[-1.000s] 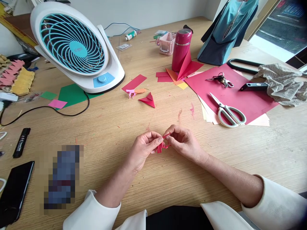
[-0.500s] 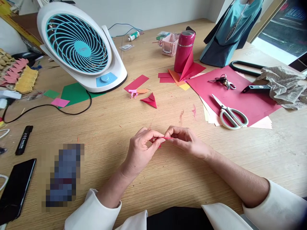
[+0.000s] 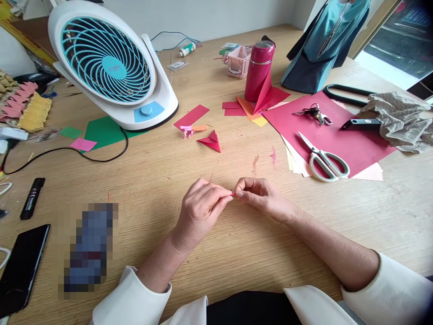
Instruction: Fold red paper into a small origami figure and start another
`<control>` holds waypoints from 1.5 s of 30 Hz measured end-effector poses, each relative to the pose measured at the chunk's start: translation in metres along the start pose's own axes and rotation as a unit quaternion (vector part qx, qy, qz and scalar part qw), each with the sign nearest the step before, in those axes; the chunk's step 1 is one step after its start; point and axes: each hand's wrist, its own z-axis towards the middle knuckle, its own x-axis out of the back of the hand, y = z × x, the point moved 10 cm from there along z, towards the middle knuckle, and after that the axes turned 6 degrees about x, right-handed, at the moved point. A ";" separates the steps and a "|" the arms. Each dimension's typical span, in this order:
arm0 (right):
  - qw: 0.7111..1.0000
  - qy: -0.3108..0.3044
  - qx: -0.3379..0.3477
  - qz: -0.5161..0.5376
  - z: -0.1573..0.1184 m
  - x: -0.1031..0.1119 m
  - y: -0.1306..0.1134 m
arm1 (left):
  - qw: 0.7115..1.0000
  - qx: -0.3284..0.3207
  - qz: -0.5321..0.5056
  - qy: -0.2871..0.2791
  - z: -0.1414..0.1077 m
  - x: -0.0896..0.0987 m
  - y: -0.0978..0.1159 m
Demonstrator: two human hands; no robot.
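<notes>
Between my two hands is a small piece of red paper [image 3: 233, 194], mostly hidden by the fingers; only a thin red edge shows. My left hand [image 3: 203, 207] pinches it from the left, thumb below and fingers on top. From the right, my right hand [image 3: 259, 197] pinches the other end between thumb and forefinger. The fingertips of both hands almost meet. Beyond them on the table lies a folded red paper triangle [image 3: 211, 141]. Near that triangle are a small pink and orange paper piece [image 3: 189, 130] and a red paper strip [image 3: 191, 117].
White-handled scissors [image 3: 328, 164] and keys [image 3: 314, 113] lie on red paper sheets [image 3: 358, 144] at the right. A fan [image 3: 115, 67] stands at the back left, a red flask [image 3: 260, 67] at the back. A marker [image 3: 32, 198] and a phone [image 3: 22, 271] are on the left.
Less of the red paper shows between my fingers than before. My left fingers have closed over it, and the right fingertips have drawn in around its end.
</notes>
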 end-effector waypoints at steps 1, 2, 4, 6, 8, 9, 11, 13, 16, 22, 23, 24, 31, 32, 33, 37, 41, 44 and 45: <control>1.000 0.002 0.003 0.001 0.000 0.000 -0.001 | 1.000 0.000 -0.001 0.000 0.000 0.000 0.000; 1.000 0.004 0.005 0.002 0.000 0.001 -0.001 | 1.000 0.000 -0.002 0.000 -0.001 0.000 0.000; 1.000 0.008 0.007 0.005 0.000 0.001 -0.002 | 1.000 0.002 -0.003 -0.003 -0.001 -0.001 -0.001; 1.000 0.010 0.007 0.008 0.000 0.001 -0.002 | 1.000 0.004 -0.005 -0.008 -0.001 -0.003 -0.002; 1.000 0.009 0.008 0.010 0.000 0.001 -0.001 | 1.000 0.006 -0.009 -0.010 -0.002 -0.003 -0.002; 1.000 0.009 0.008 0.012 0.000 0.001 -0.001 | 1.000 0.007 -0.011 -0.010 -0.002 -0.003 -0.002; 1.000 0.007 0.008 0.014 0.000 0.001 -0.001 | 1.000 0.008 -0.013 -0.012 -0.001 -0.004 -0.002; 1.000 0.004 0.008 0.017 -0.001 0.000 -0.002 | 1.000 0.009 -0.013 -0.017 -0.001 -0.005 -0.002; 1.000 -0.003 0.007 0.020 -0.001 -0.001 -0.002 | 1.000 0.012 -0.016 -0.018 0.000 -0.006 -0.002; 0.999 -0.010 -0.001 0.030 -0.001 -0.003 -0.002 | 0.998 0.044 -0.048 -0.013 -0.002 -0.008 -0.004; 0.999 -0.011 -0.004 0.033 -0.002 -0.003 -0.002 | 0.997 0.054 -0.056 -0.011 -0.003 -0.008 -0.005; 0.999 -0.012 -0.007 0.035 -0.002 -0.003 -0.001 | 0.996 0.063 -0.062 -0.008 -0.004 -0.008 -0.006; 0.998 -0.026 -0.011 0.057 0.000 -0.002 0.002 | 0.993 0.080 -0.083 -0.005 -0.006 -0.008 -0.009; 0.998 -0.027 -0.012 0.060 0.000 -0.001 0.003 | 0.993 0.080 -0.088 -0.008 -0.006 -0.008 -0.009; 0.998 -0.028 -0.014 0.063 0.000 -0.001 0.003 | 0.992 0.080 -0.093 -0.011 -0.006 -0.009 -0.010; 0.997 -0.030 -0.015 0.076 0.000 0.000 0.003 | 0.990 0.084 -0.115 -0.009 -0.006 -0.008 -0.011; 0.996 -0.041 -0.023 0.081 0.001 -0.001 0.003 | 0.984 0.103 -0.141 -0.015 -0.006 -0.011 -0.015; 0.996 -0.044 -0.033 0.077 0.002 0.001 0.004 | 0.980 0.122 -0.157 -0.018 -0.006 -0.012 -0.018; 0.996 -0.044 -0.036 0.073 0.002 0.002 0.004 | 0.978 0.128 -0.163 -0.017 -0.006 -0.012 -0.019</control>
